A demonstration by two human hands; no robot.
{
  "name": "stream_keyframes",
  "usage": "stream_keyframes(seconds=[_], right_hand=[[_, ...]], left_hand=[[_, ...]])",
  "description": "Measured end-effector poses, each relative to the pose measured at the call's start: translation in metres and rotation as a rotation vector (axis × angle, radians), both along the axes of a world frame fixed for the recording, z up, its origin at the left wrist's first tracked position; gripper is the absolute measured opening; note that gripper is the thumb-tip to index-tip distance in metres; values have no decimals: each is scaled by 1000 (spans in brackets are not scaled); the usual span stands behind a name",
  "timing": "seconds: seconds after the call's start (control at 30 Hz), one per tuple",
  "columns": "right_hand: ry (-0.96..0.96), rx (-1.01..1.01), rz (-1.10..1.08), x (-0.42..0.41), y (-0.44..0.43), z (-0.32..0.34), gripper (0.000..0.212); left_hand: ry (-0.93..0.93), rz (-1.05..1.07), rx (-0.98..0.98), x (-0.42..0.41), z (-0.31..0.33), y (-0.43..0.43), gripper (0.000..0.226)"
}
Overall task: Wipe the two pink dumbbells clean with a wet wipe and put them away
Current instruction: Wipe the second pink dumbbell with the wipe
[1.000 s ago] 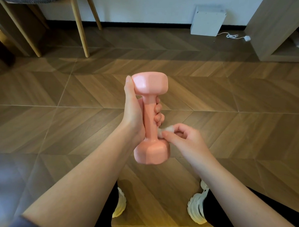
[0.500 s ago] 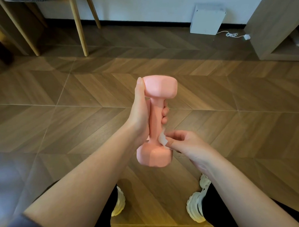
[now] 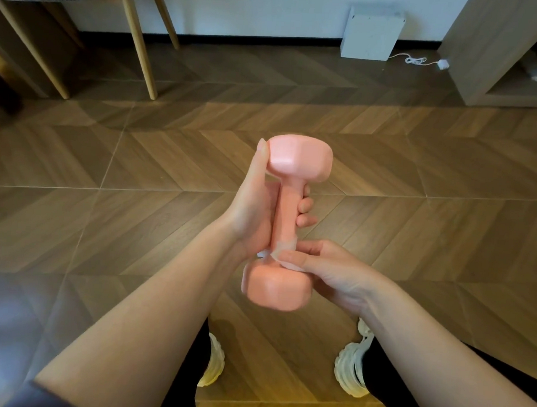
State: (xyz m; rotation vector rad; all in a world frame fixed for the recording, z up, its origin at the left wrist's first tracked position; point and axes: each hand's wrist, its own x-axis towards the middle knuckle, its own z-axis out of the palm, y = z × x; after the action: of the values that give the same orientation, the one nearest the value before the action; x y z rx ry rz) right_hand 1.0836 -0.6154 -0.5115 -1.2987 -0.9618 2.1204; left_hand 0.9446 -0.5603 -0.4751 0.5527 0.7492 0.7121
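head view. one pink dumbbell (image 3: 287, 210) is held upright in the air above a herringbone wood floor (image 3: 414, 209), between the person's two hands. the left hand (image 3: 253, 215) grips the handle from the left: its fingers curl round the shaft and show on the right side, while the thumb lies straight up along the left face of the upper head. the right hand (image 3: 329, 270) meets the dumbbell from the right, just below the left hand's fingers. it pinches a wet wipe (image 3: 283, 249) against the lowest part of the handle, just above the lower head. the wipe wraps partly round the shaft there. the lower head is slightly blurred.

count: one dumbbell in view, one wipe, two hands, each closed on its thing.

below the forearms, a white left shoe (image 3: 212, 364) and a white right shoe (image 3: 350, 370) stand on the floor, well apart. by the far wall: wooden chair legs (image 3: 142, 41), one white box (image 3: 371, 34) with a white cable (image 3: 416, 60) beside it, and a wooden cabinet (image 3: 495, 50) at the right.
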Motion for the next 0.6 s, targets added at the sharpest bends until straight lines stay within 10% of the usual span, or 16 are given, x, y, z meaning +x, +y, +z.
stream_keyframes(seconds=[0.6], right_hand=[[-175, 217, -302, -1, 5, 12, 8]], left_hand=[[627, -2, 164, -24, -15, -6, 60]])
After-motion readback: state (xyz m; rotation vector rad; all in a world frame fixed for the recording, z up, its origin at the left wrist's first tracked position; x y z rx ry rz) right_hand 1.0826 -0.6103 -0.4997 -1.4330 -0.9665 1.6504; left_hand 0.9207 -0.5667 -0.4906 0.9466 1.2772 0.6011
